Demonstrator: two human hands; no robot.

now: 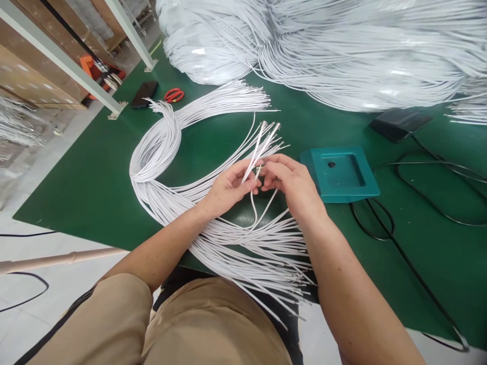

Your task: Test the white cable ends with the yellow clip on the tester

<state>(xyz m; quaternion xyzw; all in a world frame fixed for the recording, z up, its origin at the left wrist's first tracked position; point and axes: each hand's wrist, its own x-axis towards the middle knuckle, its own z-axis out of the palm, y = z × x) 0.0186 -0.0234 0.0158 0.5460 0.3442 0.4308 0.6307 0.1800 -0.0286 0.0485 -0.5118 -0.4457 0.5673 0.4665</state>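
Thin white cables [262,147] with metal-tipped ends are pinched in my left hand [232,185], their tips pointing up and away from me. Close beside it, my right hand [291,180] has its fingers curled at a cable end near the left fingertips; whether they grip it is hidden. Under and around both hands spreads a bundle of white cables [243,248], fanned out with bare ends toward the right. The bundle is looped together [152,157] on the left.
A teal tray-like device [348,172] with black cords [395,243] stands right of my hands. Red-handled scissors [174,95] and a dark case [144,95] lie farther back on the green table [95,177]. A large heap of white cables [342,50] covers the far side.
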